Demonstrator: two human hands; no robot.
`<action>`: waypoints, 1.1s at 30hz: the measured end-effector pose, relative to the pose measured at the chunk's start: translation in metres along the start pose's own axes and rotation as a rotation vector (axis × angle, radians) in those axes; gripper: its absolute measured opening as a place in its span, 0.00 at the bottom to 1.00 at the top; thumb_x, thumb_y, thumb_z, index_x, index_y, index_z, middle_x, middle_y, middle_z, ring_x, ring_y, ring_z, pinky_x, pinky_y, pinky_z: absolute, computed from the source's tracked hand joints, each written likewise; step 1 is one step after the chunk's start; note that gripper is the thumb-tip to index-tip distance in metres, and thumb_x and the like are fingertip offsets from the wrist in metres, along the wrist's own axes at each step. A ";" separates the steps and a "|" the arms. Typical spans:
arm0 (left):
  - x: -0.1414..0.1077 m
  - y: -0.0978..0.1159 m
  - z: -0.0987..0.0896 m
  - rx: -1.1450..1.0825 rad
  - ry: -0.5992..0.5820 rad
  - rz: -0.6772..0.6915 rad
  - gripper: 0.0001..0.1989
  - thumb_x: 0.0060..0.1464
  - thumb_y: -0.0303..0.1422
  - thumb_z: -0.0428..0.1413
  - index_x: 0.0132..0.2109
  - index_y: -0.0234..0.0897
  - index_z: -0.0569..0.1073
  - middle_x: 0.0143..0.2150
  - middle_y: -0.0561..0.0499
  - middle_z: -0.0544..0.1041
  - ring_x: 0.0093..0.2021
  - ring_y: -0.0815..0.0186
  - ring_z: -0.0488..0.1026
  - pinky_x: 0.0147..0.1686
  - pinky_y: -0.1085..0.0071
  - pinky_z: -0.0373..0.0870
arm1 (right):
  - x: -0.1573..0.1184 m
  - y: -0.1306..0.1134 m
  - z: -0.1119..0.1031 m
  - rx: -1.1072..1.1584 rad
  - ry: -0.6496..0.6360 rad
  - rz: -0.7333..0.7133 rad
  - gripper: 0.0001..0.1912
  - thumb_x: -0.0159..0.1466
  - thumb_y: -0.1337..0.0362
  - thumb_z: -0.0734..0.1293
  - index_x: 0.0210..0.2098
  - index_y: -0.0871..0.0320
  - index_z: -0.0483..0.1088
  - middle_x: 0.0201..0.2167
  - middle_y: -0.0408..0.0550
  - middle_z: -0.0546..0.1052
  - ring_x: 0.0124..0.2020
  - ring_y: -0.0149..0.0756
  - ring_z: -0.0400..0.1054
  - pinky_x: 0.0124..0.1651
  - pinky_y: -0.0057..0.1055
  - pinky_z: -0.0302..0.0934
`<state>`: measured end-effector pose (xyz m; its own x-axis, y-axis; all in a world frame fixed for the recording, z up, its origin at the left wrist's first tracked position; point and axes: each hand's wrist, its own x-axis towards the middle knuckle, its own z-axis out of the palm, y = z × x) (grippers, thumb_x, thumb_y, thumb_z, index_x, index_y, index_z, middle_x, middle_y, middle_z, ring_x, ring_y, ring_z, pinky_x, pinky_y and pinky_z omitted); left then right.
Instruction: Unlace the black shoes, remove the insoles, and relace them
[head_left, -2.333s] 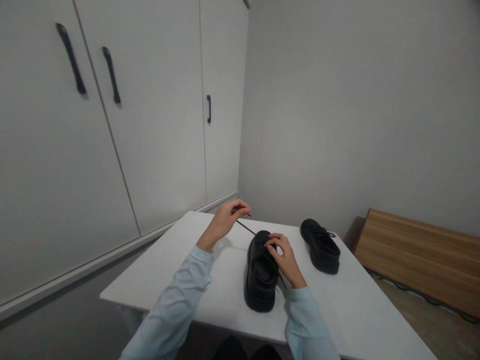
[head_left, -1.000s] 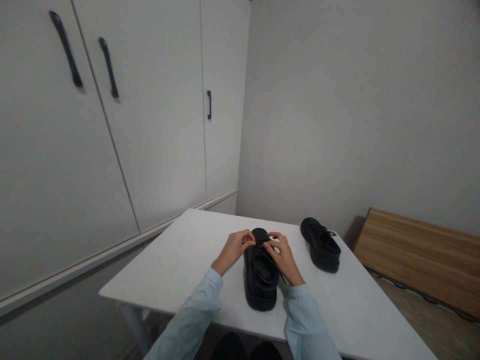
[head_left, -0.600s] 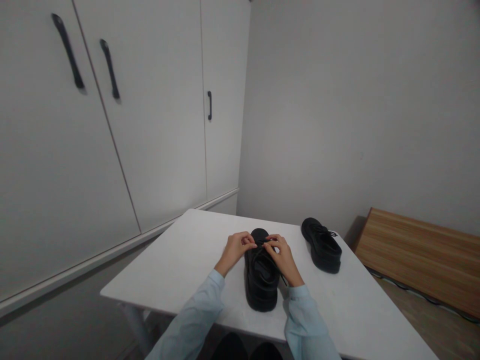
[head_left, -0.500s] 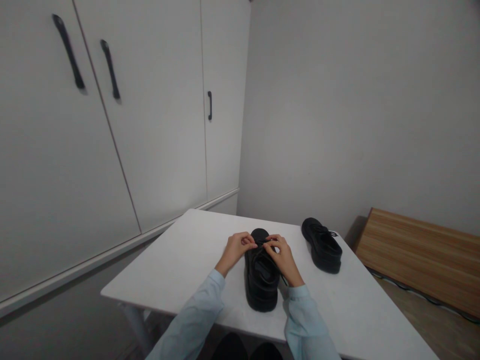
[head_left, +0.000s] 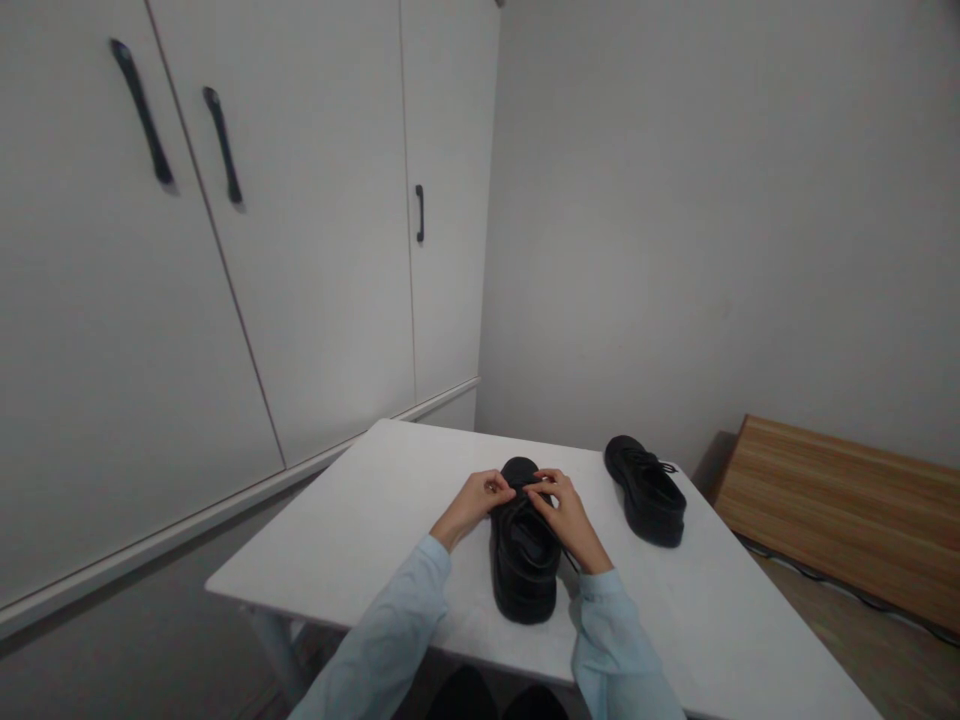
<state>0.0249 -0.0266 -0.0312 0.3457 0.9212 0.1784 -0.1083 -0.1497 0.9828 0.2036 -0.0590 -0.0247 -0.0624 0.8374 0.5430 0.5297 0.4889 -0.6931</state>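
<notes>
Currently both hands are at the lacing of the near black shoe [head_left: 525, 590] — sole down on the white table [head_left: 405, 460], toe pointing away from the person. Left hand [head_left: 469, 503]: thumb and finger pressed together over the lacing, can't tell how much lace is between them. Right hand [head_left: 566, 510]: fingertips bunched just beside the left's, can't tell if they meet or pinch anything. A loose lace end [head_left: 571, 563] trails off the shoe's right side by the right wrist.

Risks, my read: thin dark cord, small contact — uneven pull could slip it out of the fingertips. Wrist or cuff could snag the trailing end. Neither palm braces the shoe, so a sideways tug could swivel it. Second shoe [head_left: 652, 515] is well apart, low risk.
</notes>
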 end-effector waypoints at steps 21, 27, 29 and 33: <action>0.004 -0.016 -0.001 -0.157 -0.030 -0.100 0.25 0.31 0.46 0.67 0.26 0.34 0.64 0.20 0.58 0.65 0.21 0.76 0.60 0.22 0.78 0.50 | 0.003 0.005 -0.001 -0.071 -0.164 0.001 0.10 0.60 0.66 0.63 0.36 0.55 0.77 0.52 0.52 0.69 0.55 0.45 0.59 0.60 0.47 0.52; -0.001 -0.012 0.001 -0.193 -0.014 -0.102 0.25 0.32 0.46 0.67 0.26 0.34 0.64 0.20 0.58 0.65 0.21 0.75 0.60 0.22 0.78 0.49 | 0.004 -0.003 -0.006 -0.024 -0.218 0.070 0.09 0.59 0.66 0.64 0.35 0.55 0.77 0.54 0.52 0.68 0.57 0.46 0.56 0.61 0.47 0.48; -0.002 -0.011 0.002 -0.198 -0.011 -0.096 0.25 0.32 0.46 0.67 0.26 0.34 0.64 0.21 0.58 0.65 0.22 0.75 0.60 0.23 0.78 0.50 | 0.005 -0.005 -0.007 -0.010 -0.230 0.093 0.09 0.59 0.65 0.64 0.35 0.55 0.77 0.54 0.52 0.68 0.57 0.46 0.56 0.62 0.46 0.48; -0.002 -0.012 0.003 -0.180 0.012 -0.071 0.25 0.34 0.47 0.66 0.27 0.34 0.63 0.21 0.58 0.65 0.22 0.75 0.60 0.23 0.77 0.49 | 0.006 -0.006 -0.006 0.005 -0.233 0.122 0.08 0.58 0.65 0.64 0.32 0.56 0.77 0.52 0.53 0.68 0.56 0.46 0.57 0.61 0.46 0.47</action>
<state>0.0283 -0.0279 -0.0435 0.3475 0.9315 0.1077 -0.2493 -0.0190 0.9683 0.2050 -0.0582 -0.0141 -0.1915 0.9237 0.3318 0.5408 0.3814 -0.7497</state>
